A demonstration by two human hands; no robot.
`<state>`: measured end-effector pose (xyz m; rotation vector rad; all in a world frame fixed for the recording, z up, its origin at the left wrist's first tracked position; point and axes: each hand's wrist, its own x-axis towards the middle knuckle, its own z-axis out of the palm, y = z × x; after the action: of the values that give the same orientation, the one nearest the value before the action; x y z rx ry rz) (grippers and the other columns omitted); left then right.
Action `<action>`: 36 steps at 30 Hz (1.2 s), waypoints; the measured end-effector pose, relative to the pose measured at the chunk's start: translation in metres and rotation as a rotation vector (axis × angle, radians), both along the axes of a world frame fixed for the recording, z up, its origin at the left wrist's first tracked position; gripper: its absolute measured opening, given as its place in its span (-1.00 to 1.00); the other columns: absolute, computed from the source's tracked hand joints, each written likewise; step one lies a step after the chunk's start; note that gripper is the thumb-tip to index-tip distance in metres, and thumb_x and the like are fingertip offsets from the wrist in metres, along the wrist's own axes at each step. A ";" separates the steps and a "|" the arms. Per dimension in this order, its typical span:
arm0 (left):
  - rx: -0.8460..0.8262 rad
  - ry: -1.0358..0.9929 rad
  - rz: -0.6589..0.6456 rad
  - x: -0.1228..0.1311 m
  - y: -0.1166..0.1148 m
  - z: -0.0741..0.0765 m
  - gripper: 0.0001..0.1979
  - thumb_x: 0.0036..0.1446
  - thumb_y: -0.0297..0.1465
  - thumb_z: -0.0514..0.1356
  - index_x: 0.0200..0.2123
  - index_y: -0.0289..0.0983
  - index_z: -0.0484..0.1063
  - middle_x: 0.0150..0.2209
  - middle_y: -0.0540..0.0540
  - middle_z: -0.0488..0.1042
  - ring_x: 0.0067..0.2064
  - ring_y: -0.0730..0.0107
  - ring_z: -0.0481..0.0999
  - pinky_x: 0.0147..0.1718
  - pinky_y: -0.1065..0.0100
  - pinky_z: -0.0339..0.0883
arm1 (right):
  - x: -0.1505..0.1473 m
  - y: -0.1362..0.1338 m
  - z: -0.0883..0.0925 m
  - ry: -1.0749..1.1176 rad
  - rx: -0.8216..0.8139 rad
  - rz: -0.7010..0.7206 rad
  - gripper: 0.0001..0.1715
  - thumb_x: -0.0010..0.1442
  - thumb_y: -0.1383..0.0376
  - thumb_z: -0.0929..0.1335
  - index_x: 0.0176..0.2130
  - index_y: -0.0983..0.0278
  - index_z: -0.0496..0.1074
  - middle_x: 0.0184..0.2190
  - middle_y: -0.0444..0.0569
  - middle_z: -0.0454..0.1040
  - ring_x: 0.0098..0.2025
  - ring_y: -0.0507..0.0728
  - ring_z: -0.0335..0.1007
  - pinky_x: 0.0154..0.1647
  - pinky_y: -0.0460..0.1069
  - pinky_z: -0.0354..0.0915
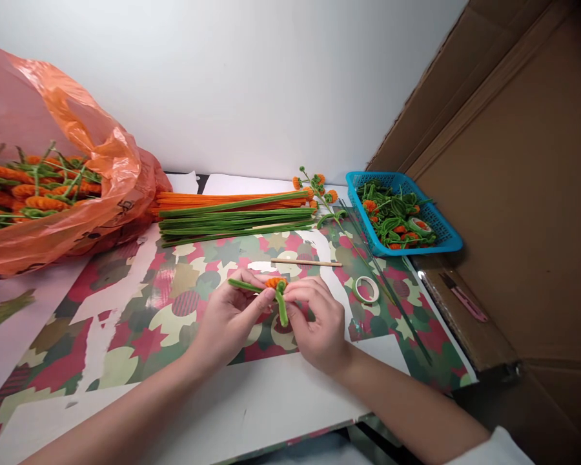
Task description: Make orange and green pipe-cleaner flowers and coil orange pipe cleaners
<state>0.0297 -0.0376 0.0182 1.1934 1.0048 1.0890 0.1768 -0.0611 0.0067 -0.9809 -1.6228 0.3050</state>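
Observation:
My left hand and my right hand meet above the patterned table cover. Between their fingertips is a small orange pipe-cleaner bud wrapped with a green pipe cleaner. One green end sticks out left past my left thumb, the other hangs down between the hands. Both hands are closed in a pinch on this piece.
A bundle of green and orange pipe cleaners lies behind. An orange plastic bag of finished pieces sits at left. A blue basket of green and orange parts, a finished sprig, a wooden stick, a tape roll and cardboard are right.

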 end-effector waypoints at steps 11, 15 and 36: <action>0.099 0.025 0.036 0.001 -0.002 -0.001 -0.78 0.04 -0.31 0.32 -0.49 -0.29 0.37 -0.25 -0.13 0.54 -0.27 0.33 0.57 -0.50 0.47 0.50 | 0.001 0.002 0.005 0.163 -0.065 0.010 -0.83 0.09 0.50 0.40 -0.38 0.22 0.47 -0.45 -0.07 0.55 -0.35 0.09 0.47 -0.30 0.01 0.43; 0.108 0.053 0.048 0.002 -0.004 0.001 -0.76 0.06 -0.29 0.30 -0.50 -0.28 0.34 -0.23 -0.13 0.54 -0.26 0.30 0.57 -0.53 0.46 0.50 | 0.000 0.001 0.006 0.268 -0.188 0.043 -0.86 0.08 0.46 0.41 -0.43 0.21 0.47 -0.46 -0.08 0.54 -0.36 0.09 0.48 -0.32 0.01 0.44; -0.178 0.218 -0.303 -0.020 0.019 0.017 -0.71 0.03 -0.17 0.29 -0.50 -0.25 0.36 -0.54 0.04 0.37 -0.49 0.45 0.40 -0.53 0.46 0.33 | 0.021 0.012 0.007 -0.412 0.224 0.133 -0.76 0.23 0.50 0.25 -0.24 0.22 0.41 -0.34 -0.07 0.57 -0.29 0.10 0.42 -0.28 0.05 0.34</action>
<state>0.0094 -0.0190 0.0348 1.2873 1.0227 0.6293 0.1974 -0.0496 0.0138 -0.7982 -2.0514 0.0046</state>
